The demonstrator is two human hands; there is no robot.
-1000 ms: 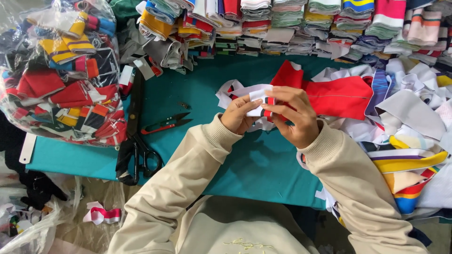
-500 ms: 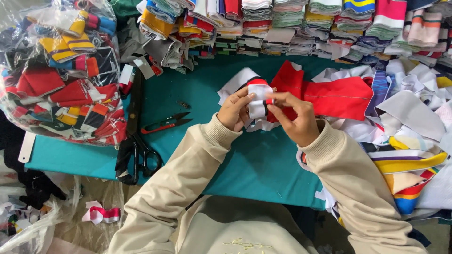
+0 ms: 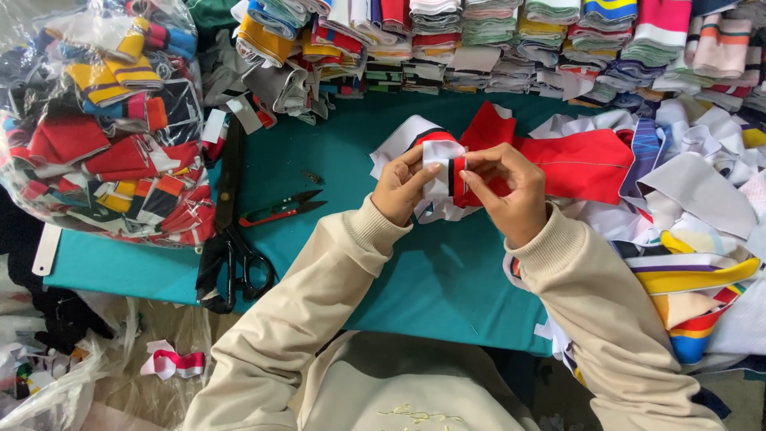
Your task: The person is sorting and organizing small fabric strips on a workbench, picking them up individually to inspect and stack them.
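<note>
Hands are closed on a folded white knit strip (image 3: 441,172) with red and black stripes, pinched between the left hand (image 3: 400,188) and right hand (image 3: 511,191) above the middle of the teal bench (image 3: 351,160). Red fabric (image 3: 578,164) lies just behind. Black shears (image 3: 233,231) and red snips (image 3: 281,210) are placed toward the left edge, beside a clear bag of pieces (image 3: 96,120).

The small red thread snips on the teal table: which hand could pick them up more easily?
Probably the left hand: the snips lie on its side, apart from it, while the right hand would have to cross over.
</note>
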